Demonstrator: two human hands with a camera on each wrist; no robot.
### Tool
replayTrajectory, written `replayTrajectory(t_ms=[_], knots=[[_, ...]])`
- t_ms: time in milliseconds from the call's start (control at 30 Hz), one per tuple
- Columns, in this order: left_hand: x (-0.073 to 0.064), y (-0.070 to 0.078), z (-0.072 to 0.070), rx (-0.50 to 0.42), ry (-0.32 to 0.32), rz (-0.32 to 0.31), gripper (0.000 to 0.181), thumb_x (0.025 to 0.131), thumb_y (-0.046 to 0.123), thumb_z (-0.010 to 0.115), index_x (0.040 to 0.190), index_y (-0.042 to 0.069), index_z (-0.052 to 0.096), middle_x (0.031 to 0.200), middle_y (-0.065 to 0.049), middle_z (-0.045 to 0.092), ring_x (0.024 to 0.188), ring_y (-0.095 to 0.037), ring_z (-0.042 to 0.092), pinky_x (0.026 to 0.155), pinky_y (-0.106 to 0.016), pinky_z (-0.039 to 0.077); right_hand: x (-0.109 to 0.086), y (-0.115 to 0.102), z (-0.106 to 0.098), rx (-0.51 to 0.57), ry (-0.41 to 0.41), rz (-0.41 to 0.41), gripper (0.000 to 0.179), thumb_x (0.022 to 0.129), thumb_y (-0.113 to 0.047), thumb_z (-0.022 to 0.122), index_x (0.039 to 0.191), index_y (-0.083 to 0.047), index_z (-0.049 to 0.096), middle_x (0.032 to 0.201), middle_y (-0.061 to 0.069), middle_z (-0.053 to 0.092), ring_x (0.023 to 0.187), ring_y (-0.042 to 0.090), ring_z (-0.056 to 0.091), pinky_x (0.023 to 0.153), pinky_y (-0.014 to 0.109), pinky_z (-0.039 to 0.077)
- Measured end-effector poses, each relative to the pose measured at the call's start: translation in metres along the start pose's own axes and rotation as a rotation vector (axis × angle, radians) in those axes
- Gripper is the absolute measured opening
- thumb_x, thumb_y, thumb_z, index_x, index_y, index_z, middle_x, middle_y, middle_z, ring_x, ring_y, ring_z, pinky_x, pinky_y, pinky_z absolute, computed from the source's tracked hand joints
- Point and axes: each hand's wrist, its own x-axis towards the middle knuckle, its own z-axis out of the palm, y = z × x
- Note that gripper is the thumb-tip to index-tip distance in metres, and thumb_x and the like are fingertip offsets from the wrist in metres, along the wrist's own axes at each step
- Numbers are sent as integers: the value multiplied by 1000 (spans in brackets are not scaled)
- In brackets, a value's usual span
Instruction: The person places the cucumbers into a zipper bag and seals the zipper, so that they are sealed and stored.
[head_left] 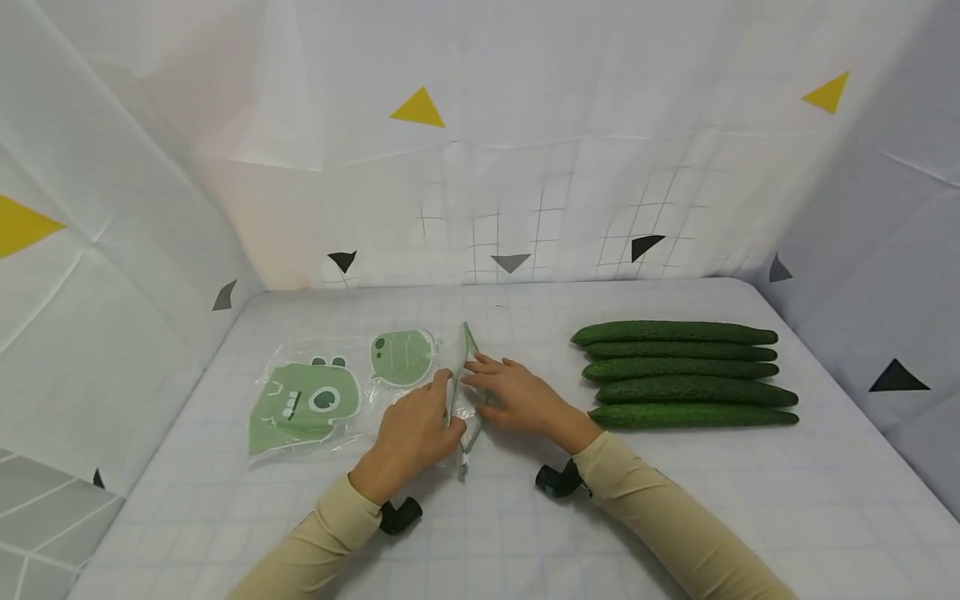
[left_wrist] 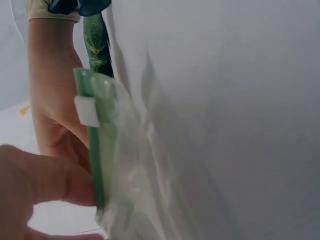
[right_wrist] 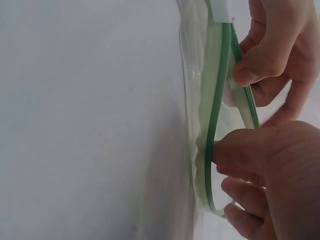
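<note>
A clear slider zip bag with green cartoon prints lies flat on the left half of the table, its green-edged mouth parted toward the right. My left hand pinches one edge of that mouth between thumb and fingers. Opposite it, my right hand reaches to the mouth, fingers loosely extended and touching the other green strip. A white slider sits near one end of the strip. To the right lie several long green cucumbers, side by side.
White gridded cloth covers the table. White sheets with yellow and black triangles stand as walls behind and on both sides. A dark wrist-camera mount hangs under the right wrist, another under the left.
</note>
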Motion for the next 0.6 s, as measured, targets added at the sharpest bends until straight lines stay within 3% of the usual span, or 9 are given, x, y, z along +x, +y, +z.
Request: replayTrajectory(t_ms=[100,233,467,600], knots=[[-1,-1,-1,-24,8,35,73,84,13,75,150,2,45,81,-1,60,62,-20,57,52,-41,49,1,-1,1,11,-9,11,51,97,-12,73,146,-4,60,158,19,43,149,35,34,115,63,29],[-2,-3,-3,-24,24,92,69,83,7,75,149,9,54,84,-2,58,62,-16,52,52,-37,47,2,0,2,20,-8,16,53,98,-11,71,149,-6,57,161,19,37,150,36,32,114,65,29],[-7,-5,-4,-64,109,128,54,82,2,73,135,-4,64,87,-4,54,67,-15,48,58,-35,46,1,4,7,43,21,-32,65,96,-5,68,157,-9,46,164,19,33,149,38,33,110,68,34],[-10,-5,-4,-99,186,125,45,82,2,72,126,-6,68,87,-4,53,68,-15,48,58,-34,46,0,6,9,46,24,-29,71,95,-3,66,161,-11,41,165,18,31,150,34,33,109,69,34]])
